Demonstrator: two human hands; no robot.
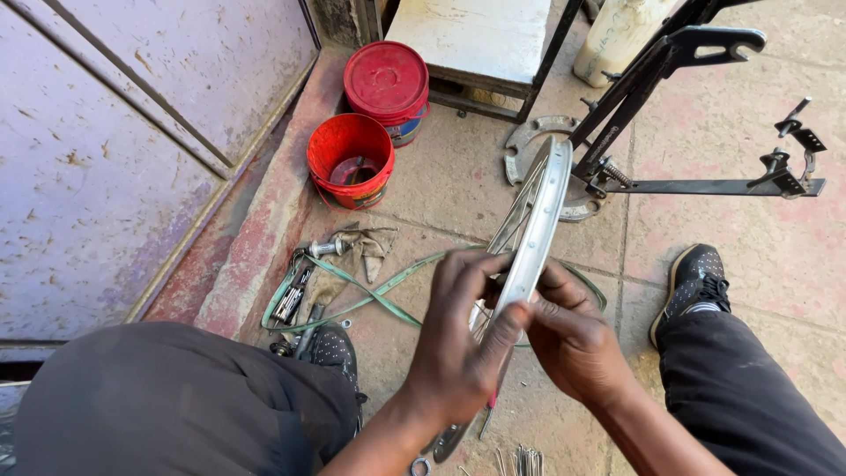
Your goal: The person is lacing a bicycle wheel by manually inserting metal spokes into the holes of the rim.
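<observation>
A silver bicycle wheel rim (545, 211) with thin spokes stands on edge in front of me, seen almost edge-on. My left hand (458, 339) grips the near part of the rim from the left, thumb across its outer face. My right hand (568, 339) holds the same part from the right, fingers curled behind it. The rim's far end reaches a black metal truing stand (705, 185).
Two red buckets (352, 159) sit by a purple metal door (106, 159). A green rim strip (370, 295), a rag and tools lie on the paved floor. Loose spokes (524, 460) lie near my knees. My shoes (696, 278) flank the wheel. A grey bench stands behind.
</observation>
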